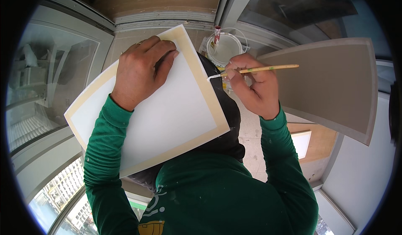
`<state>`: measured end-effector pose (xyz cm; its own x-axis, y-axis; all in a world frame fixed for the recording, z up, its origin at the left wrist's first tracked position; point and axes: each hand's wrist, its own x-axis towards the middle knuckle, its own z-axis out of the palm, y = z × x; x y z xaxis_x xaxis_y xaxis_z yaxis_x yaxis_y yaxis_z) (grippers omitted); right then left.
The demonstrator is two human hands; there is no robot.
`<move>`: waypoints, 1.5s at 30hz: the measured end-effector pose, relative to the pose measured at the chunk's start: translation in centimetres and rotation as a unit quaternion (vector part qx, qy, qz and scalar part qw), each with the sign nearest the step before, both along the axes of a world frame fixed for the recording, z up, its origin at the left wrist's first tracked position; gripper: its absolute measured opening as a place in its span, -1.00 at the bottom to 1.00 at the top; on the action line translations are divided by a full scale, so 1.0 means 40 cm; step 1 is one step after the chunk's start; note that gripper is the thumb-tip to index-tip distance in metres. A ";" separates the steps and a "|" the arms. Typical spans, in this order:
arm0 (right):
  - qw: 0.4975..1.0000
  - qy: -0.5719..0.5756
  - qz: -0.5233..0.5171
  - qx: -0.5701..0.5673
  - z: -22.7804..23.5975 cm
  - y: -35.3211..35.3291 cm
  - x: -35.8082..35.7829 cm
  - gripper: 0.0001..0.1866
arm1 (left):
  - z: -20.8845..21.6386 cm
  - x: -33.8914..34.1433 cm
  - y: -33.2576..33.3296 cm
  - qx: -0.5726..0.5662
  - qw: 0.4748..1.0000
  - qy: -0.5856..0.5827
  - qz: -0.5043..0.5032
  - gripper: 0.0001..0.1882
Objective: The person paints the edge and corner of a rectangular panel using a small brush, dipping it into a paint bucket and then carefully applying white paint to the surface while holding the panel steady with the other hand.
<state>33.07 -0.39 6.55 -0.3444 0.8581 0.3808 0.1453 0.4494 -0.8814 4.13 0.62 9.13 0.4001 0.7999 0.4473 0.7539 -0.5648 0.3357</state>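
A flat white board (167,113) bordered with cream tape lies tilted across my lap. My left hand (144,67) rests on its upper part, fingers curled and closed at the taped top edge. Between the fingers and thumb of my right hand (253,84) is a thin paintbrush (276,68) with a wooden handle. Its white-coated tip points left and meets the board's right edge, or lies just beside it. What the left fingertips do behind the edge is hidden.
Beyond my right hand stands a paint bucket (241,46) with a wire handle and a red-handled brush (217,36) in it. A large grey-brown panel (326,80) fills the right side. Glass doors (50,63) flank the left. Lower right lies a small white panel (301,143).
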 end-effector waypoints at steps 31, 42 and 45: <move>0.999 0.028 0.002 -0.021 -0.010 0.021 -0.018 -0.90 | 0.000 0.001 0.000 0.012 1.000 -0.012 -0.004 -0.88; 1.000 0.015 0.011 -0.017 -0.017 0.072 -0.040 -0.88 | -0.001 0.000 0.001 0.011 1.000 -0.019 -0.008 -0.86; 0.998 0.065 -0.021 -0.009 -0.018 0.080 -0.065 -0.88 | 0.001 0.001 -0.002 0.000 1.000 -0.005 0.002 -0.87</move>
<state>30.46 2.81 5.82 -0.2564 0.8784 0.4034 0.0488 0.4285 -0.9022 4.17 0.53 9.18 0.3933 0.8010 0.4514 0.7523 -0.5626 0.3429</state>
